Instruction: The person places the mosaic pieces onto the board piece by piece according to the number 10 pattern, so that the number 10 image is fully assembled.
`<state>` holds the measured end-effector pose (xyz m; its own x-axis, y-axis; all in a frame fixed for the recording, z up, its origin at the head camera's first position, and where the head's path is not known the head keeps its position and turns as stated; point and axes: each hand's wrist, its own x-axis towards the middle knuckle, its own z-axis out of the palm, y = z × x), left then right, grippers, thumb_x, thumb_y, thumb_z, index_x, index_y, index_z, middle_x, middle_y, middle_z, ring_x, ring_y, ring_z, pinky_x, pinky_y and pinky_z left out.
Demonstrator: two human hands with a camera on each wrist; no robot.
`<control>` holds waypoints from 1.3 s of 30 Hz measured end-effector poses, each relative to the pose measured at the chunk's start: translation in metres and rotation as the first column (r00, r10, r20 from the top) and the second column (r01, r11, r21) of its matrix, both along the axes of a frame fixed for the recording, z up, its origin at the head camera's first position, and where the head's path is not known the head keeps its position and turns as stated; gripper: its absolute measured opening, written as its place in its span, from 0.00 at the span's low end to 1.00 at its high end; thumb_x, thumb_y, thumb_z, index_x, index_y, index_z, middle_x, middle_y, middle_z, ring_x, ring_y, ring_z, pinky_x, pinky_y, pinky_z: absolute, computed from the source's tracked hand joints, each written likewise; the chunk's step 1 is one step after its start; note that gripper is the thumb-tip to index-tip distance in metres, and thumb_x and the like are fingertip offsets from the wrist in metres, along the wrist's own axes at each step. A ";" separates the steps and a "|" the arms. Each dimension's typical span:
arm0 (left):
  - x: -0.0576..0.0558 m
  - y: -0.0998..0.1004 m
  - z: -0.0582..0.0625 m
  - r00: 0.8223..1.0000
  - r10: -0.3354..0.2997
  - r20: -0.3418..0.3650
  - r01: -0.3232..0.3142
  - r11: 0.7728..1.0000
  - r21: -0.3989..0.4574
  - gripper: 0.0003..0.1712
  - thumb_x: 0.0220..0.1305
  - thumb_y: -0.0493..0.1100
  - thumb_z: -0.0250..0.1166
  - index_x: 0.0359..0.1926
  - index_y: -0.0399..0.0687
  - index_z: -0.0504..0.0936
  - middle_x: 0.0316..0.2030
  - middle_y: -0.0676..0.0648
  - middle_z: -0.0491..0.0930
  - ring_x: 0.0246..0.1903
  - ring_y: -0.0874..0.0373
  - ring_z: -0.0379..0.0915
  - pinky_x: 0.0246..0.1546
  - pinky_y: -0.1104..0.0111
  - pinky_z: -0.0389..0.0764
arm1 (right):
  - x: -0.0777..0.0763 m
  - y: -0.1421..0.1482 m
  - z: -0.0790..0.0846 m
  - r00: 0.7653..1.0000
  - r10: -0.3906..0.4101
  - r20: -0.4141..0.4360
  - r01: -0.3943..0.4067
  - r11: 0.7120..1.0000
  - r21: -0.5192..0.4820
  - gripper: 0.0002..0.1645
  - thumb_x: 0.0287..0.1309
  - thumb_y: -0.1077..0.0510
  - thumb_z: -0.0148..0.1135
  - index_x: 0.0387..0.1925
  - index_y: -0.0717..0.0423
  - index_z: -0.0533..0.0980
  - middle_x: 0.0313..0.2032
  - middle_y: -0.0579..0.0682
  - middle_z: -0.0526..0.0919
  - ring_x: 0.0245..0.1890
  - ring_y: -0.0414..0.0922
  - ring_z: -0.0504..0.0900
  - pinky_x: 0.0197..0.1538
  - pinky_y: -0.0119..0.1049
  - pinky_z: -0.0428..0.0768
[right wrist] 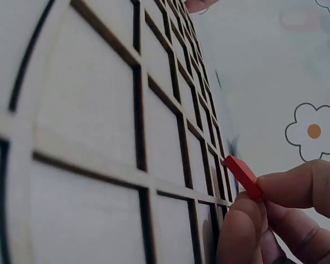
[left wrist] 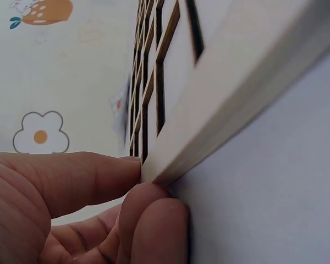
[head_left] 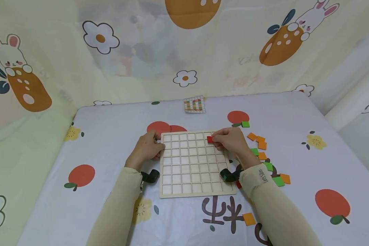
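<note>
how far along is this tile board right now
Barely begun, it seems. Done: the left hand holds the board by its left edge, but no tile shows seated in the visible cells. In hand: the right hand pinches a red tile near the board's far right corner. Remaining: green tiles and orange tiles lie loose on the right, likely to be placed.

On the table [head_left: 117, 136], the grid board [head_left: 176, 178] lies between the left hand [head_left: 146, 147], at the far part of its left edge, and the right hand [head_left: 232, 140], holding a tile [head_left: 209, 139] near its far right corner. Beyond the board lies a card [head_left: 194, 105], before the backdrop [head_left: 141, 75]. Loose tiles [head_left: 262, 146] trail along the right, one lone tile [head_left: 249, 219] nearer than the board.
</note>
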<state>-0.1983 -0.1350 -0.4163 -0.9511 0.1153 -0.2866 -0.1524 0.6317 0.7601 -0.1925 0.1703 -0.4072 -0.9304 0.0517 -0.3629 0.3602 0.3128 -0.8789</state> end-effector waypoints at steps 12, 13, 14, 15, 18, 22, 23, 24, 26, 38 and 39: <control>0.000 0.000 0.000 1.000 0.002 0.000 -0.002 1.000 0.015 0.15 0.69 0.37 0.65 0.52 0.39 0.73 0.36 0.41 0.78 0.22 0.56 0.79 0.23 0.69 0.85 | 0.000 -0.004 -0.002 0.999 0.053 0.001 -0.052 0.984 0.172 0.12 0.66 0.56 0.67 0.43 0.61 0.86 0.29 0.50 0.84 0.29 0.45 0.80 0.35 0.31 0.83; 0.000 0.000 0.000 1.000 0.002 0.000 -0.002 1.000 0.020 0.15 0.69 0.37 0.65 0.53 0.39 0.73 0.36 0.41 0.78 0.22 0.56 0.79 0.24 0.69 0.85 | 0.000 -0.005 -0.001 0.998 0.057 -0.001 -0.055 0.980 0.191 0.12 0.66 0.55 0.67 0.42 0.60 0.86 0.29 0.50 0.84 0.30 0.46 0.80 0.35 0.31 0.82; 0.000 0.000 0.000 1.000 0.000 0.000 0.000 1.000 0.026 0.15 0.69 0.37 0.65 0.53 0.39 0.73 0.37 0.41 0.78 0.22 0.56 0.79 0.24 0.69 0.85 | 0.000 -0.005 -0.001 0.998 0.061 -0.005 -0.059 0.977 0.204 0.11 0.66 0.55 0.68 0.41 0.60 0.86 0.28 0.50 0.84 0.30 0.46 0.80 0.35 0.32 0.82; 0.000 -0.001 0.000 1.000 0.000 0.000 0.000 1.000 0.030 0.15 0.69 0.37 0.65 0.53 0.39 0.72 0.37 0.41 0.78 0.22 0.56 0.79 0.24 0.69 0.86 | 0.000 -0.005 -0.001 0.998 0.064 -0.009 -0.061 0.975 0.215 0.11 0.66 0.55 0.68 0.41 0.60 0.86 0.28 0.50 0.83 0.30 0.46 0.80 0.35 0.32 0.81; 0.000 -0.001 -0.001 1.000 0.000 -0.001 0.000 1.000 0.030 0.15 0.69 0.37 0.65 0.52 0.40 0.72 0.37 0.41 0.78 0.23 0.56 0.79 0.24 0.69 0.85 | 0.000 -0.007 -0.001 0.997 0.071 -0.012 -0.067 0.975 0.214 0.11 0.66 0.55 0.68 0.40 0.60 0.86 0.27 0.49 0.83 0.29 0.45 0.80 0.34 0.32 0.81; 0.000 -0.001 -0.002 1.000 0.001 -0.002 -0.001 1.000 0.022 0.15 0.69 0.37 0.65 0.52 0.40 0.72 0.37 0.41 0.78 0.23 0.56 0.79 0.24 0.69 0.85 | 0.000 -0.007 -0.003 0.998 0.069 -0.015 -0.065 0.979 0.195 0.11 0.66 0.55 0.67 0.40 0.61 0.86 0.26 0.49 0.82 0.28 0.44 0.80 0.33 0.31 0.81; 0.000 -0.002 -0.003 1.000 0.001 -0.003 -0.001 1.000 0.020 0.15 0.69 0.37 0.65 0.52 0.40 0.72 0.37 0.41 0.78 0.23 0.56 0.79 0.24 0.69 0.85 | 0.000 -0.007 -0.004 0.997 0.069 -0.019 -0.064 0.979 0.192 0.11 0.66 0.55 0.67 0.40 0.61 0.86 0.25 0.49 0.82 0.27 0.44 0.80 0.33 0.31 0.81; 0.000 -0.002 -0.003 1.000 0.001 -0.002 -0.001 1.000 0.019 0.15 0.69 0.37 0.65 0.52 0.40 0.72 0.37 0.41 0.78 0.23 0.56 0.79 0.24 0.69 0.85 | -0.001 -0.008 -0.005 0.998 0.067 -0.021 -0.062 0.980 0.191 0.11 0.66 0.55 0.67 0.40 0.61 0.86 0.25 0.49 0.82 0.28 0.45 0.80 0.33 0.31 0.81; -0.001 -0.001 -0.002 1.000 0.001 -0.004 0.000 1.000 0.019 0.15 0.69 0.37 0.65 0.52 0.40 0.72 0.37 0.41 0.78 0.23 0.56 0.79 0.24 0.69 0.85 | -0.001 -0.007 -0.005 0.997 0.067 -0.026 -0.061 0.979 0.194 0.11 0.66 0.56 0.67 0.41 0.61 0.86 0.26 0.49 0.83 0.29 0.45 0.79 0.33 0.32 0.80; 0.000 0.000 0.000 1.000 -0.002 0.008 0.002 1.000 0.020 0.15 0.70 0.37 0.65 0.53 0.40 0.72 0.36 0.41 0.77 0.23 0.56 0.79 0.24 0.69 0.85 | 0.001 -0.004 -0.009 0.998 0.057 -0.013 -0.055 0.989 0.140 0.13 0.69 0.55 0.68 0.47 0.61 0.85 0.41 0.53 0.84 0.35 0.46 0.78 0.37 0.30 0.80; 0.000 0.000 0.000 1.000 -0.001 0.010 0.001 1.000 0.021 0.15 0.70 0.37 0.65 0.53 0.40 0.72 0.36 0.41 0.77 0.23 0.56 0.79 0.24 0.69 0.85 | 0.001 -0.004 -0.009 0.998 0.056 -0.011 -0.054 0.989 0.134 0.13 0.68 0.55 0.68 0.47 0.61 0.85 0.42 0.52 0.84 0.35 0.45 0.78 0.37 0.30 0.80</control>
